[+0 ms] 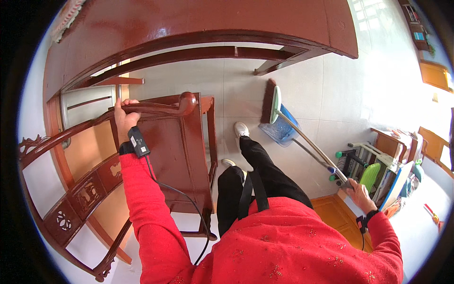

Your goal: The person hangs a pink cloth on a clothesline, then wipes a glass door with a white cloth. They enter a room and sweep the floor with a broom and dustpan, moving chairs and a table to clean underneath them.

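My left hand grips the rounded armrest of a carved, red-brown wooden armchair, with the thumb on top. Out to the right, my right hand is closed around the upper end of a broom's metal handle. A thinner grey dustpan handle runs beside it; whether my fingers hold that one too I cannot tell. The pale green broom head with dark bristles lies against a translucent blue dustpan on the floor.
A long red-brown wooden table spans the top, its foot near the broom. Pale floor tiles stretch between. To the right stands a metal rack with a green plastic item. My white shoe is by the dustpan.
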`<state>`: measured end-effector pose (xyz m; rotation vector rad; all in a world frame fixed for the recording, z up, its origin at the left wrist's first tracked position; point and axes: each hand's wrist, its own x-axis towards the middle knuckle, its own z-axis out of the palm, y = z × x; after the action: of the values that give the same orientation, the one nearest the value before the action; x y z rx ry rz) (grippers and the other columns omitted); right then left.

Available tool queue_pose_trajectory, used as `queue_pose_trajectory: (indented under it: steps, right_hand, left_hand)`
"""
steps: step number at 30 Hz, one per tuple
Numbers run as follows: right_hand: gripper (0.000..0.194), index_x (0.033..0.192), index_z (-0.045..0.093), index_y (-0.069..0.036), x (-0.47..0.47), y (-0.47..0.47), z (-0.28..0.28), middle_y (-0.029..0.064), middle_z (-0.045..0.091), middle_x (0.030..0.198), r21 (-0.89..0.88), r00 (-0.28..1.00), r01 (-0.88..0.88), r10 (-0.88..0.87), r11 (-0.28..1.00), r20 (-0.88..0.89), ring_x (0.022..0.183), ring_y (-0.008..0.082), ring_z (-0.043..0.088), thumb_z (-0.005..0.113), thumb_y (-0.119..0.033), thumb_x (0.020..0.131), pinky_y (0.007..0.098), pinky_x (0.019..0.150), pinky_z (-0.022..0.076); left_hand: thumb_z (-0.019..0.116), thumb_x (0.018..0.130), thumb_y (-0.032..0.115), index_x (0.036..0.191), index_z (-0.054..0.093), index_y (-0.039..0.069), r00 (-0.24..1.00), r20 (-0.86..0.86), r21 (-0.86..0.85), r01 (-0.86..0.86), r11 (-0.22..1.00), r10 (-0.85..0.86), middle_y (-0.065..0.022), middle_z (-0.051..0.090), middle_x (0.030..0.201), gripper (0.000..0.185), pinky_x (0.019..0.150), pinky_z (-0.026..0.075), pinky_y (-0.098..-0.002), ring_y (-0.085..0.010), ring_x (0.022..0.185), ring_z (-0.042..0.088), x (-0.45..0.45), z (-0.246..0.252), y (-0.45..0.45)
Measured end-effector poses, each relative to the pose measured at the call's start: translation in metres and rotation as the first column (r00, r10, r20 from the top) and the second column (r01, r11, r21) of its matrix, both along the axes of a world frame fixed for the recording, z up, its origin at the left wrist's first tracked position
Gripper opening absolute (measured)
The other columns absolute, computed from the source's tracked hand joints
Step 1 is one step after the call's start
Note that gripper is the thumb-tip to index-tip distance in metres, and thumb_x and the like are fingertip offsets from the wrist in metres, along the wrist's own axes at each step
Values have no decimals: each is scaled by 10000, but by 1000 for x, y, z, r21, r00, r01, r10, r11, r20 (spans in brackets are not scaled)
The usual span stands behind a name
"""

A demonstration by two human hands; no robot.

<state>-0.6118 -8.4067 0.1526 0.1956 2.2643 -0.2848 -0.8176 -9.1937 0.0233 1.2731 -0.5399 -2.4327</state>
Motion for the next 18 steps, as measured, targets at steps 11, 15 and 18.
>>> queue_pose_trajectory:
  steps: [11, 15, 18]
  right_hand:
    - [235, 1116, 553, -76, 7, -87, -72, -15, 417, 531, -248, 775, 631, -603, 735, 186, 362, 95, 412, 525, -144, 893, 270, 323, 341]
    - [254, 1120, 556, -51, 44, -76, -59, 12, 437, 560, -104, 731, 681, -664, 725, 157, 389, 107, 427, 541, -129, 878, 294, 330, 368]
    - [288, 1159, 556, -60, 87, -71, -29, 5, 442, 571, -134, 807, 590, -584, 796, 86, 402, 100, 435, 538, -132, 881, 285, 332, 371]
  left_hand:
    - [458, 842, 674, 1154, 465, 13, 884, 386, -194, 356, 914, -263, -122, 578, 974, 731, 910, 476, -390, -234, 907, 584, 12, 2, 16]
    - [508, 906, 498, 1176, 495, 23, 607, 392, -329, 794, 510, -692, -93, 597, 1051, 547, 840, 458, -346, -224, 1003, 564, 103, 5, 47]
    - [552, 892, 407, 1070, 553, 13, 93, 770, -440, 794, -419, -631, -131, 631, 978, 432, 818, 474, -356, -235, 918, 603, 214, 4, 69]
